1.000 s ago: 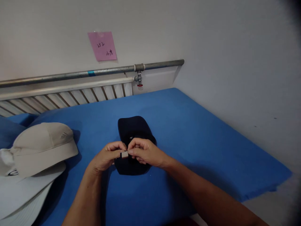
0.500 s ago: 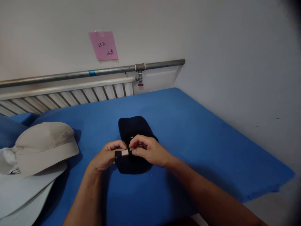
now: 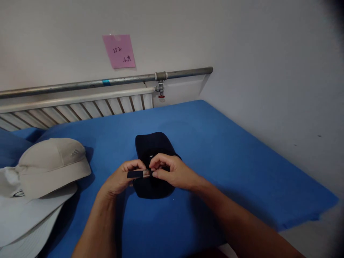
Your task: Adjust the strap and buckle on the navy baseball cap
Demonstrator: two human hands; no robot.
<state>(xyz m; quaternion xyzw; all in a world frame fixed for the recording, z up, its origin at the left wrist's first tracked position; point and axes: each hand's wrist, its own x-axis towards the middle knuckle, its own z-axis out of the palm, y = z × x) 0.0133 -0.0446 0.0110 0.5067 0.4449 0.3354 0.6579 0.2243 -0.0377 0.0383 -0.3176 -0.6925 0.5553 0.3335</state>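
Navy cap (image 3: 156, 141), plain blue cover (image 3: 225, 157)

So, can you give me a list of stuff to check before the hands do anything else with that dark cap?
1. Left grip at the dark strap: ok, its fingers are right at it.
2. Right grip close beside the left: ok, but cannot tell exactly what it pinches.
3. Strap fastened: cannot tell, fingers hide part of it.
4. Dark baseball cap resting on the blue cover: ok.
5. Beige baseball cap clear of both hands: ok, it's off to the left.
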